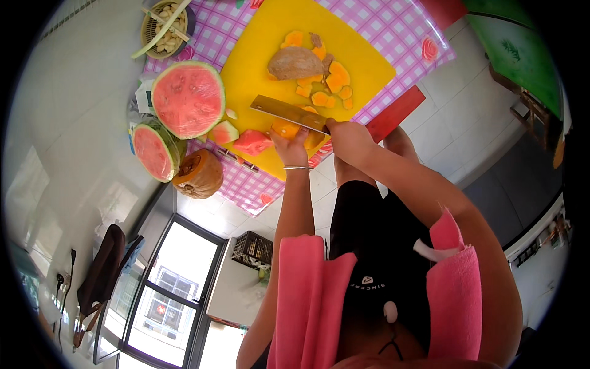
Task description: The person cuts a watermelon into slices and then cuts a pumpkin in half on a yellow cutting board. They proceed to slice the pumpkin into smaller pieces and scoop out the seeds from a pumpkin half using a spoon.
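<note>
My right hand (350, 144) is closed round the end of a broad cleaver (286, 112), whose blade stretches leftward over the yellow cutting board (246, 67). Beneath the blade, my left hand (291, 147) grips a piece of orange pumpkin (284, 128), partly hidden by the cleaver and fingers. Farther up the board lie a larger pumpkin chunk (296, 64), its brown rind facing up, and several small orange pumpkin pieces (338, 77). Left of my left hand are a red watermelon chunk (252, 142) and a watermelon wedge with rind (224, 132).
At the left stand two cut watermelons, one large (188, 98) and one film-covered (152, 150), beside a hollow pumpkin half (199, 174). A basket (147, 34) of pale pieces sits at the far left. The checked tablecloth (393, 31) reaches the table edge; a red stool (396, 114) is right.
</note>
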{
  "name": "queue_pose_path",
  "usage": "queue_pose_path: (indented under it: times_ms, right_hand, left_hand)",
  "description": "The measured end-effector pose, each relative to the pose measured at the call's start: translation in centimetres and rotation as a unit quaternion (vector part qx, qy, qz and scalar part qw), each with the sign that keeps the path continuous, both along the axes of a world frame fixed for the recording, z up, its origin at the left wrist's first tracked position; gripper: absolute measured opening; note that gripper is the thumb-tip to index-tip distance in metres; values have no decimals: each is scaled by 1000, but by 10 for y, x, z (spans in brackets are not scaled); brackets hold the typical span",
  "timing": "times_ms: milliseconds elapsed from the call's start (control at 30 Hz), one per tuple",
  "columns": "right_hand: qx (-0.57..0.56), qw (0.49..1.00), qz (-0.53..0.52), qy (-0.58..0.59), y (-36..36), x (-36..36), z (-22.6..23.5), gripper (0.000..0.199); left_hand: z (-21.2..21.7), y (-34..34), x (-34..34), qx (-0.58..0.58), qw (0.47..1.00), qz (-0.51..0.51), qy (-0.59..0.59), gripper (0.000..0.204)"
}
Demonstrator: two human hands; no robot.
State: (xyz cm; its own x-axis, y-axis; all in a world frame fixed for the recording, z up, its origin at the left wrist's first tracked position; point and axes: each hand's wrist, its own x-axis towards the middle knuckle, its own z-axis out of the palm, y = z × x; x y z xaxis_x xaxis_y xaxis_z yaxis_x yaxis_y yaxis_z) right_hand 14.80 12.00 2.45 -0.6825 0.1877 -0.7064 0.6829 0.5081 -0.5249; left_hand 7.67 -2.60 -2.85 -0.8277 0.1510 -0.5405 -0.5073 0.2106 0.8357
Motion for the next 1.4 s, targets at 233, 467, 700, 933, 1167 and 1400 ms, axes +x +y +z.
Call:
queue_pose_path:
  times_ms: [233,467,700,933,1167,1400]
  right_hand:
    - [-28,998,-58,12,-5,-36,-21,20]
    - [-29,996,-80,37,16,-8,4,16]
    - [9,1000,-5,-21,-18,36,32,21]
    - [-14,1000,3,17,-35,43,11,37]
    - [15,999,7,27,-44,41,-1,42]
    - [-3,1000,-19,16,-36,21,-14,43]
  left_hand:
    - [1,1,2,-22,1000,8,-4,58]
    - [5,7,23,1,983,165,-84,59]
    - [18,22,29,33,976,181,-120,45]
    - [14,25,31,25,978,186,-87,32]
    - [14,27,30,-13,982,169,-84,27]
    - [19,28,34,21,972,216,-96,36]
